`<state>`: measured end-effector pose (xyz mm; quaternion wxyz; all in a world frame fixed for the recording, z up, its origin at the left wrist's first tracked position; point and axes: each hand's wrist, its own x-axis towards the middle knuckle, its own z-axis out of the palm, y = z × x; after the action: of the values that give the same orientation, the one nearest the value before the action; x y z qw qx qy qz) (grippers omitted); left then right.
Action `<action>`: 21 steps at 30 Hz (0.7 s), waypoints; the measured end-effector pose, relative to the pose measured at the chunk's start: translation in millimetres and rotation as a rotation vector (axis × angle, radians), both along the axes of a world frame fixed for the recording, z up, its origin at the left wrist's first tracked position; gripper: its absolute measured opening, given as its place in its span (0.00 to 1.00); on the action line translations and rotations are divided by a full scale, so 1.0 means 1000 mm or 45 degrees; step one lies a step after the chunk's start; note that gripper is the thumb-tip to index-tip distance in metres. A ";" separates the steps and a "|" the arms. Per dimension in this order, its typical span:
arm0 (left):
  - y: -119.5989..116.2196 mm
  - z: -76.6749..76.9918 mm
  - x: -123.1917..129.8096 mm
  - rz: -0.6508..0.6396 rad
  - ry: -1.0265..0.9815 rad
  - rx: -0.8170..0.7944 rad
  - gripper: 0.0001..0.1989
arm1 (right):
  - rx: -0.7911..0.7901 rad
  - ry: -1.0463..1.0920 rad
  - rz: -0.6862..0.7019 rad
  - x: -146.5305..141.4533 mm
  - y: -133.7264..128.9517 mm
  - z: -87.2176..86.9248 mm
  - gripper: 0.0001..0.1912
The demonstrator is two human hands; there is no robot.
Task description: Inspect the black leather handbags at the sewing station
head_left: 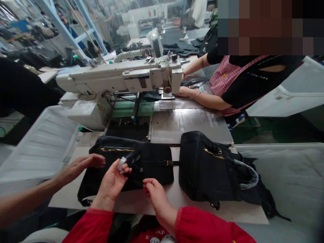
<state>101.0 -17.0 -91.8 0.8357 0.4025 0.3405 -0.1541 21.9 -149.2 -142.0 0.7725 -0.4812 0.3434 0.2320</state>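
A black bag [157,152] with a gold zipper lies flat on the pale tabletop in front of me. My left hand [112,180] is closed around its black handle, with crumpled clear plastic wrap [122,164] between the fingers. Just right of it, my right hand [155,192] hovers over the bag's near edge with its fingers curled together. Whatever those fingertips may hold is too small to make out. A second black bag [197,165] lies to the right, its looped handle [255,177] wrapped in clear plastic.
Another person's hand [88,162] reaches in from the left over the first bag. Beyond the table stands a large sewing machine [121,77] with a metal bed [189,125]. A co-worker in a checked apron [225,77] works at its needle. White bins [43,145] flank the table.
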 end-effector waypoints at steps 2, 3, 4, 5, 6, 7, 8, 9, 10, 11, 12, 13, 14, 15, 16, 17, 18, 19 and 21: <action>0.001 0.004 0.000 0.010 -0.014 0.020 0.13 | 0.018 0.032 -0.022 -0.004 -0.005 0.001 0.09; 0.001 0.006 0.000 0.013 -0.021 0.028 0.13 | 0.028 0.054 -0.030 -0.005 -0.008 0.003 0.09; 0.000 0.008 -0.001 0.019 -0.026 0.033 0.12 | 0.037 0.076 -0.031 -0.006 -0.010 0.005 0.09; -0.001 0.009 -0.002 0.026 -0.031 0.034 0.13 | 0.043 0.100 -0.025 -0.006 -0.013 0.007 0.09; -0.002 0.010 -0.003 0.035 -0.034 0.030 0.13 | 0.047 0.123 -0.017 -0.007 -0.015 0.009 0.09; -0.002 0.009 -0.005 0.044 -0.029 0.028 0.13 | 0.049 0.137 -0.013 -0.007 -0.017 0.010 0.09; -0.003 0.009 -0.007 0.050 -0.020 0.028 0.13 | 0.053 0.143 -0.012 -0.008 -0.019 0.012 0.09; -0.003 0.008 -0.009 0.057 -0.008 0.029 0.13 | 0.059 0.144 -0.016 -0.010 -0.021 0.013 0.09; -0.003 0.007 -0.011 0.061 0.004 0.023 0.13 | 0.065 0.143 -0.019 -0.011 -0.022 0.014 0.09; -0.001 0.006 -0.014 0.063 0.014 0.010 0.13 | 0.069 0.141 -0.019 -0.013 -0.023 0.014 0.08; 0.002 0.007 -0.016 0.068 0.021 -0.005 0.13 | 0.067 0.135 -0.013 -0.015 -0.024 0.015 0.08; 0.006 0.009 -0.018 0.084 0.020 -0.017 0.13 | 0.061 0.132 0.000 -0.017 -0.025 0.015 0.08; 0.012 0.012 -0.021 0.108 0.011 -0.019 0.14 | 0.055 0.127 0.017 -0.018 -0.025 0.015 0.09; 0.019 0.016 -0.024 0.144 -0.008 -0.010 0.14 | 0.054 0.120 0.034 -0.020 -0.026 0.015 0.09; 0.028 0.022 -0.026 0.188 -0.040 0.015 0.14 | 0.057 0.118 0.053 -0.021 -0.026 0.015 0.10; 0.038 0.028 -0.029 0.238 -0.082 0.059 0.14 | 0.067 0.120 0.072 -0.021 -0.026 0.015 0.10; 0.049 0.035 -0.033 0.289 -0.126 0.112 0.14 | 0.077 0.122 0.091 -0.022 -0.025 0.016 0.10; 0.060 0.042 -0.037 0.339 -0.168 0.166 0.14 | 0.084 0.122 0.110 -0.022 -0.023 0.017 0.10; 0.079 0.055 -0.047 0.444 -0.243 0.256 0.14 | 0.090 0.131 0.161 -0.025 -0.017 0.020 0.11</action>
<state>53.9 61.8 -36.9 0.8339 0.4314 0.3378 0.0663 -2.7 -165.8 -121.7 0.7541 -0.4618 0.3432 0.3165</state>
